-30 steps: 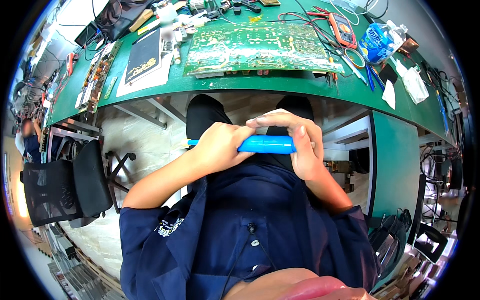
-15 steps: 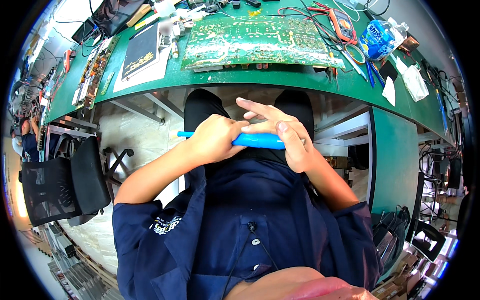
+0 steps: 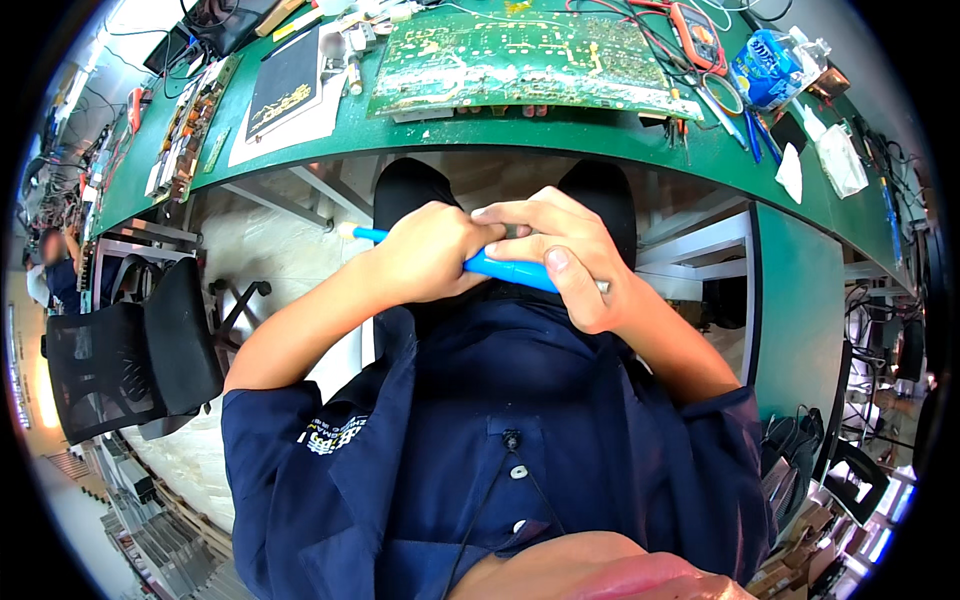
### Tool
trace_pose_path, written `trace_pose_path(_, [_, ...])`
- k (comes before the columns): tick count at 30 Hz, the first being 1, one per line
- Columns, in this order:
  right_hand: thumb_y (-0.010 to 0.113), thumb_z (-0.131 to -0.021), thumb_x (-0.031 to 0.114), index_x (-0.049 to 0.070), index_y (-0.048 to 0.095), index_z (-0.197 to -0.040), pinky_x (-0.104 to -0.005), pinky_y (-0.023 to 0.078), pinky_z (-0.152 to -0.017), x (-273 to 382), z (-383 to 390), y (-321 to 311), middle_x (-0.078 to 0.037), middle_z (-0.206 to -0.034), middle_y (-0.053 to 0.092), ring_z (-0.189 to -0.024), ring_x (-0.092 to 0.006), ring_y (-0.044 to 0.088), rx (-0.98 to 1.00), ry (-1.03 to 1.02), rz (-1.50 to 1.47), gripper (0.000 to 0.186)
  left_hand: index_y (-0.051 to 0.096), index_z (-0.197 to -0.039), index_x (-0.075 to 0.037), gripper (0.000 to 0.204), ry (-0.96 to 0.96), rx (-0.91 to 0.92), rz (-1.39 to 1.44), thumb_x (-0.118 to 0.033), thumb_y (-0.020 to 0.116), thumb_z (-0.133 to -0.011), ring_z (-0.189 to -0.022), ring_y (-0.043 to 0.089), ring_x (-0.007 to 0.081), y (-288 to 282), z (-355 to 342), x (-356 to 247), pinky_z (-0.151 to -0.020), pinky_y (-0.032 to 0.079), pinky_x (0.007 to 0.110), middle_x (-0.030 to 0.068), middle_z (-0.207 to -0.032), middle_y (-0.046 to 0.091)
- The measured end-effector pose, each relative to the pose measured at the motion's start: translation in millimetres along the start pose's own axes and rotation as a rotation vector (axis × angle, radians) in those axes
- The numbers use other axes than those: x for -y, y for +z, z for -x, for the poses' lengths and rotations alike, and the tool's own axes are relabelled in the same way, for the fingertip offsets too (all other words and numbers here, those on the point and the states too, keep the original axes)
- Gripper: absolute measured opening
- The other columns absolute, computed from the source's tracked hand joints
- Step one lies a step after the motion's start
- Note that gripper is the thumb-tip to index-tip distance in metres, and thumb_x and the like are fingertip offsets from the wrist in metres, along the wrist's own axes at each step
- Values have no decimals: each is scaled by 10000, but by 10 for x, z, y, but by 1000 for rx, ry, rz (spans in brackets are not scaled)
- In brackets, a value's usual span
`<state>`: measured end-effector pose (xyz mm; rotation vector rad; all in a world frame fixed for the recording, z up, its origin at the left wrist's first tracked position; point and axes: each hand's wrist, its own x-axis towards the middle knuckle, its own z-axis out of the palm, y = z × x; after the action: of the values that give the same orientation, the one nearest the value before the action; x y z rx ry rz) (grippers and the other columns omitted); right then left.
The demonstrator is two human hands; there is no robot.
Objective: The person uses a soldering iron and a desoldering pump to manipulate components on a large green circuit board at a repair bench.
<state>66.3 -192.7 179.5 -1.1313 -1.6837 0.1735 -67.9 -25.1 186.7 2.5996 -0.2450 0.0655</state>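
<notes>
In front of the green workbench [image 3: 450,137], the left hand [image 3: 425,255] wraps a blue cylindrical tool [image 3: 512,272], perhaps a desoldering pump, though much is hidden; the right hand [image 3: 575,262] clasps its grey-ended side. A firm left grip, the right aligned, should steady it.

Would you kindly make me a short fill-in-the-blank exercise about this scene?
1. The left hand and right hand hold a tool coloured ____.
2. Its pale tip sticks out beyond the ____ hand.
3. The large circuit board lies on a table coloured ____.
4. The black panel lies to the ____ of that board.

Missing words: blue; left; green; left.
</notes>
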Motion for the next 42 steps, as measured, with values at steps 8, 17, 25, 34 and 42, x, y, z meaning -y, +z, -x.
trace_pose_path(8, [425,-867,197,16,670,-906,-348,380,-718,-4,-50,-7,-161,-1087,605,-767,-265,514,77,-43,47,307,603,-776,-64,182,22,8,62,-198,718,-733,-603,599,373,30,9,-4,-571,492,433,158,-616,591])
trace_pose_path(17, [780,-697,448,49,590,-1204,-357,489,-877,-74,67,-12,-156,-1179,610,-1064,-311,604,-98,19,54,673,575,-814,-82,218,80,-190,-208,-241,708,-746,-613,629,297,105,7,54,-556,496,375,89,-650,602])
trace_pose_path(25, [317,-964,558,-40,615,-1119,-368,467,-893,-82,61,77,-212,-1166,606,-1058,-340,598,-185,98,-31,686,513,-814,-96,240,-6,-199,-200,-245,690,-751,-620,621,313,53,101,52,-537,484,406,98,-631,574])
trace_pose_path(34, [519,-913,519,-43,567,-1204,-328,472,-814,-171,113,4,-191,-1131,632,-947,-253,618,-350,290,-11,634,560,-994,-46,274,-177,-359,-108,-133,678,-763,-683,624,282,-769,416,178,-608,477,354,105,-782,615])
trace_pose_path(42, [473,-898,621,-46,480,-1299,-365,426,-946,-261,77,410,-199,-1223,587,-1105,-253,570,-260,434,-585,779,421,-944,-119,287,266,-750,1174,-400,477,-964,-636,514,145,-812,324,-137,-738,446,352,11,-736,436])
